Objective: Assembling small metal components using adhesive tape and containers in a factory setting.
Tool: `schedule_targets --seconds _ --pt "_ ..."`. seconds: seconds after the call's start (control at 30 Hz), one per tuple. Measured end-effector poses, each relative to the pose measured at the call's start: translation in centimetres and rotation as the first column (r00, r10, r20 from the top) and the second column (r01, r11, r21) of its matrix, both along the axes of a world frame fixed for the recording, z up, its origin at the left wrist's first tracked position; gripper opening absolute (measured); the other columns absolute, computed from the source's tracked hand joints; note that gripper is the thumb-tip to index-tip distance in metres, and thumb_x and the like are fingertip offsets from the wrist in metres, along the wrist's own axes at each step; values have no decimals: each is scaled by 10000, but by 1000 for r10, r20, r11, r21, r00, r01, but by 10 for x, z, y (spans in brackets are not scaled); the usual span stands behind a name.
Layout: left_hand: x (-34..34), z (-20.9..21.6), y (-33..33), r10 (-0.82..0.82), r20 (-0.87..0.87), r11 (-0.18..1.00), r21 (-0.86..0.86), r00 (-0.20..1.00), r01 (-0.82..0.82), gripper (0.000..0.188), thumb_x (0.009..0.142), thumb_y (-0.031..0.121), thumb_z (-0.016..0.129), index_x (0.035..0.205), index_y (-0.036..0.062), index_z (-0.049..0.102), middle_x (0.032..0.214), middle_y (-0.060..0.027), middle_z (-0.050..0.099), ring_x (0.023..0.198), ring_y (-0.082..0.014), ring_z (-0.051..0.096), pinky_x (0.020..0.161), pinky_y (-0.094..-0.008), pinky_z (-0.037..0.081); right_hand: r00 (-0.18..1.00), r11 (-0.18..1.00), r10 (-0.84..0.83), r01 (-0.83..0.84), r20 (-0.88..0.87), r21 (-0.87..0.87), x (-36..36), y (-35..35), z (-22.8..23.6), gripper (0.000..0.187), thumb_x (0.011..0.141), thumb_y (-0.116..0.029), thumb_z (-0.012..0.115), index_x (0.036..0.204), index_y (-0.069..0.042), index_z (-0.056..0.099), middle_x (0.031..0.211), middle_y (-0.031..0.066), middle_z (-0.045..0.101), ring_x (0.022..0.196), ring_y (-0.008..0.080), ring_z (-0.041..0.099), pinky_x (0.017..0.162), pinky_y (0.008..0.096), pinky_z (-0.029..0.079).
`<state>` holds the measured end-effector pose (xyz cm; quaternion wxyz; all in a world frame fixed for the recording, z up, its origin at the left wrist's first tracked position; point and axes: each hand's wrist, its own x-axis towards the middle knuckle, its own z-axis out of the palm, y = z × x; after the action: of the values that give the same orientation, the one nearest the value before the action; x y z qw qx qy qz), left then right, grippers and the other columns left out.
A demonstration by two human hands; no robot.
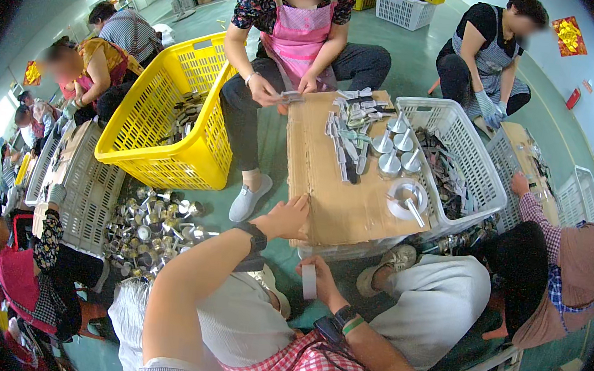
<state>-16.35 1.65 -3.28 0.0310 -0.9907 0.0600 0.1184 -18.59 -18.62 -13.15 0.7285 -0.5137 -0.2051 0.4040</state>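
My right hand (326, 286) is closed around a roll of white tape (309, 282), held low in front of the cardboard-topped work surface (336, 221). At the near left edge of that cardboard lies my left hand (288, 217), its fingers stretched out and nothing visible in them. Further back on the cardboard stand several silver metal pieces (389, 164) with round bases and upright stems. Beside them is a pile of flat white, grey and black handle-like strips (354, 130). Near the right edge sits another white roll (410, 196), with a metal stem across it.
A person in a pink apron (297, 35) sits opposite, handling a small strip. A yellow basket (163, 162) stands left, above a floor heap of metal pieces (149, 232). To the right is a white basket (477, 203) of dark strips. Other people work on both sides.
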Motion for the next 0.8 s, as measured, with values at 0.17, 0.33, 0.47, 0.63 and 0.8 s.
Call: schedule_targets --seconds 0.17,0.33,0.47,0.63,0.8 --pt "1 5 -2 6 -15 1000 -22 1000 -7 903 698 534 648 1263 -99 339 1365 -268 278 1230 -365 355 868 -456 452 1000 999 4 -3 12 -32 0 -2 2 161 815 -81 646 904 -76 512 886 14 560 831 100 529 752 248 447" --pt "1 5 -1 12 -31 1000 -28 999 -13 918 704 529 645 1277 -104 307 1378 -267 260 1255 -372 321 887 -468 438 1000 1000 8 -7 -22 23 1 0 -6 153 822 -76 637 911 -86 513 893 17 563 832 106 531 753 253 448" --pt "1 4 -1 24 -54 999 -36 998 -26 928 704 528 645 1284 -103 292 1385 -265 248 1267 -373 303 902 -476 426 1000 999 17 -17 13 45 1 0 -8 156 824 -78 636 916 -97 512 898 16 564 829 105 530 753 255 444" --pt "2 2 -1 24 -42 999 -22 999 -25 933 694 528 654 1278 -108 299 1382 -263 252 1259 -368 316 902 -467 430 1000 998 8 -7 -19 66 -1 0 -5 159 822 -73 634 915 -104 509 884 10 561 822 102 527 751 252 440" --pt "1 1 -1 23 -25 999 -27 999 -24 927 687 518 665 1269 -109 309 1377 -257 259 1252 -364 325 904 -460 431 1000 999 9 -9 -7 51 0 0 -8 162 820 -56 625 916 -113 508 859 0 559 814 95 521 749 245 434"
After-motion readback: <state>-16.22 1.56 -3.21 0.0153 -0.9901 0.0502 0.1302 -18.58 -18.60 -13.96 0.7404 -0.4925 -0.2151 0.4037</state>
